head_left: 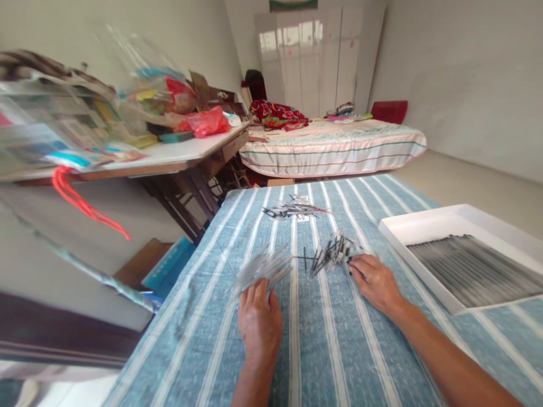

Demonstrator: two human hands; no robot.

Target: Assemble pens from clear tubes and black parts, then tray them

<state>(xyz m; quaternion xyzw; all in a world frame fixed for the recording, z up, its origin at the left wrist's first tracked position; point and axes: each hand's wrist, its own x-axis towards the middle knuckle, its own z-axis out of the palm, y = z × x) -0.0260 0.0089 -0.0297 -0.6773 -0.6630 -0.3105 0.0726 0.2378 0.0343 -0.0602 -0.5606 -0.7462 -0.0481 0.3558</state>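
Note:
My left hand (259, 316) rests at the near edge of a pile of thin, translucent pale tubes (265, 265), smeared by motion. Its fingers are bent and close together; what lies between the tips is hidden. To the right lies a heap of small black and clear stick-like pieces (333, 253), which look like pen parts. My right hand (375, 280) is at that heap's right side, with thumb and forefinger drawn together at a small black piece (349, 260). Farther back is another pile of thin dark and clear sticks (294, 210), some with reddish tips.
A white open box (462, 215) on the right holds a row of dark, pen-like sticks (475, 271). Under everything is a blue striped cloth (314, 350). A side desk (169, 155) with bags stands left, and a bed (335, 147) stands behind.

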